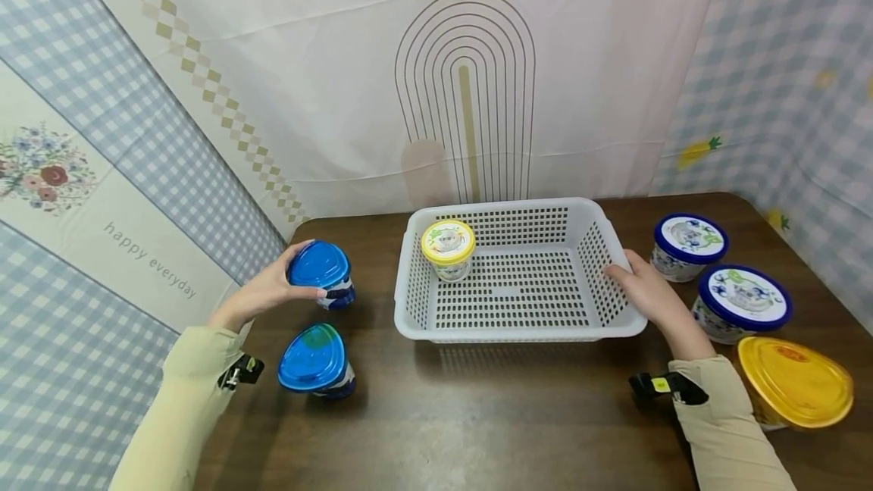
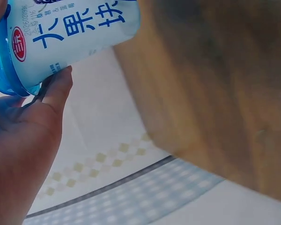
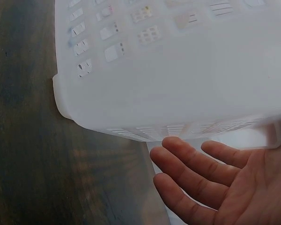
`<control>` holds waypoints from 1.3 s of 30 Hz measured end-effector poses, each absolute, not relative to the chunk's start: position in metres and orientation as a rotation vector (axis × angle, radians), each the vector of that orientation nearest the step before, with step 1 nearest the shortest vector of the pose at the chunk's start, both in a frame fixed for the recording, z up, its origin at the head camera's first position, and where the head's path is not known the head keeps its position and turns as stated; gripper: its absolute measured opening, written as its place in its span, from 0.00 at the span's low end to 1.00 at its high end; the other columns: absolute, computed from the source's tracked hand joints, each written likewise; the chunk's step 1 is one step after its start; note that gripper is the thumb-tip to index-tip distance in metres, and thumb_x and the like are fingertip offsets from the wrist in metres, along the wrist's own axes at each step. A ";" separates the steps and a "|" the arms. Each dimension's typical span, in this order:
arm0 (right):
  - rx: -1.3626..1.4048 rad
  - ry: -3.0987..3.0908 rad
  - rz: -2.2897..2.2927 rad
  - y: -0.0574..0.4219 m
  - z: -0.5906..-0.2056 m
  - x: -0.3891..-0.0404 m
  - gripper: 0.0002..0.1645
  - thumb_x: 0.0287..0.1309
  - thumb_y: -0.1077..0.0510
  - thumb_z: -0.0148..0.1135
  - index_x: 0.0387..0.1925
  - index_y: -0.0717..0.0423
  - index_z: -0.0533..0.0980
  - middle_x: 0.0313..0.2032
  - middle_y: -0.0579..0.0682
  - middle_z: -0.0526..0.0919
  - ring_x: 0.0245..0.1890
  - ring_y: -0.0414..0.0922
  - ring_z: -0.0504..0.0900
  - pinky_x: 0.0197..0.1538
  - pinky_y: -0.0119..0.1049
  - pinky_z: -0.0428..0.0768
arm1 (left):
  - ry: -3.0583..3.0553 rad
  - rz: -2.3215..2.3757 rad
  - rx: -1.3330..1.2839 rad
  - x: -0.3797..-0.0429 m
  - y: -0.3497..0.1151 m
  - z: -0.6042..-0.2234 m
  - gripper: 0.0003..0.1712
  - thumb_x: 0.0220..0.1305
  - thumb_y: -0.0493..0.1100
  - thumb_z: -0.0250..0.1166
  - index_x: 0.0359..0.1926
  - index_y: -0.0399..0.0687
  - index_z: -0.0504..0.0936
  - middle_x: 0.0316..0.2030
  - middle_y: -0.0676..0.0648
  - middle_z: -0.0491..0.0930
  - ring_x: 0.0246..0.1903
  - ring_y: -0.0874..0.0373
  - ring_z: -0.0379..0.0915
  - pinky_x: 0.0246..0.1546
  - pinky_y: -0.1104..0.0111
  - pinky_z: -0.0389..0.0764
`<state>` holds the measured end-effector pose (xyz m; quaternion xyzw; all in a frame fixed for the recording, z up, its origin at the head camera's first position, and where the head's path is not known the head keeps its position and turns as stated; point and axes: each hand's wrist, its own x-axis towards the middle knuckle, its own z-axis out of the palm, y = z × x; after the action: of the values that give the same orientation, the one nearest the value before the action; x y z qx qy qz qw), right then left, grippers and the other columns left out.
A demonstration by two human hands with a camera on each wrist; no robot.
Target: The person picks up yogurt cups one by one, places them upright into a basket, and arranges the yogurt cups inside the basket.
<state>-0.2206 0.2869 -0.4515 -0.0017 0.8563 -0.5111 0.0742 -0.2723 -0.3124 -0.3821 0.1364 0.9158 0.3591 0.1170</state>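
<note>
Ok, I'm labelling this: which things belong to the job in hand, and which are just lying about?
Likely in the job:
white basket, at the right fingers
blue-lidded tub, in the left fingers
small yellow-lidded tub, inside the basket

Untouched, perhaps just lying about:
second blue-lidded tub
two dark-blue-lidded tubs
large yellow-lidded tub

On my screens the basket (image 1: pixel 518 335) looks smooth, matt plastic and the blue lids (image 1: pixel 312 357) glossy plastic; I see a faintly shiny wood-grain counter (image 1: pixel 491 415), creased cloth hangings (image 1: pixel 327 89) and matt fabric sleeves (image 1: pixel 173 408).
</note>
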 end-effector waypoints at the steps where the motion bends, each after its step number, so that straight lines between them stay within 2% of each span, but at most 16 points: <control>1: -0.007 2.572 -1.534 0.287 -0.451 -0.221 0.40 0.79 0.47 0.39 0.75 0.70 0.43 0.59 0.79 0.69 0.45 0.63 0.85 0.36 0.51 0.86 | 2.686 1.049 0.398 -0.274 -0.311 -0.377 0.61 0.60 0.52 0.74 0.80 0.46 0.42 0.72 0.25 0.52 0.68 0.25 0.55 0.63 0.34 0.62; 10: -0.013 2.569 -1.543 0.287 -0.452 -0.220 0.40 0.79 0.47 0.39 0.75 0.70 0.43 0.59 0.79 0.69 0.45 0.63 0.85 0.36 0.50 0.86 | 2.696 1.093 0.413 -0.291 -0.290 -0.319 0.60 0.62 0.53 0.73 0.81 0.51 0.42 0.76 0.31 0.50 0.71 0.29 0.52 0.65 0.36 0.61; 19: -0.017 2.546 -1.583 0.287 -0.455 -0.222 0.40 0.79 0.47 0.39 0.77 0.68 0.42 0.61 0.79 0.67 0.48 0.66 0.83 0.36 0.51 0.86 | 2.753 1.053 0.443 -0.307 -0.256 -0.290 0.60 0.60 0.56 0.73 0.81 0.55 0.43 0.76 0.34 0.51 0.71 0.32 0.53 0.66 0.38 0.62; 24: -0.012 2.542 -1.587 0.288 -0.455 -0.222 0.40 0.79 0.48 0.39 0.76 0.68 0.42 0.61 0.78 0.67 0.49 0.66 0.82 0.36 0.51 0.86 | 2.790 0.999 0.469 -0.312 -0.235 -0.281 0.61 0.59 0.60 0.73 0.81 0.55 0.44 0.75 0.35 0.53 0.71 0.33 0.56 0.66 0.40 0.63; 29: -0.016 2.547 -1.586 0.286 -0.454 -0.220 0.40 0.78 0.48 0.40 0.76 0.68 0.43 0.61 0.78 0.68 0.50 0.66 0.82 0.37 0.51 0.86 | 2.778 1.026 0.526 -0.319 -0.212 -0.279 0.60 0.58 0.60 0.73 0.81 0.54 0.46 0.75 0.37 0.56 0.70 0.36 0.58 0.66 0.42 0.65; 39: -0.017 2.556 -1.582 0.287 -0.453 -0.220 0.40 0.78 0.48 0.40 0.76 0.68 0.43 0.60 0.79 0.68 0.47 0.65 0.83 0.36 0.50 0.86 | 2.692 1.086 0.628 -0.330 -0.146 -0.281 0.63 0.52 0.64 0.76 0.80 0.58 0.48 0.73 0.41 0.60 0.69 0.43 0.61 0.66 0.47 0.67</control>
<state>-0.2203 0.2865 -0.4533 -0.0058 0.8482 -0.5252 0.0678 -0.3298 -0.1460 -0.2809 0.2106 0.9031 0.3643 0.0855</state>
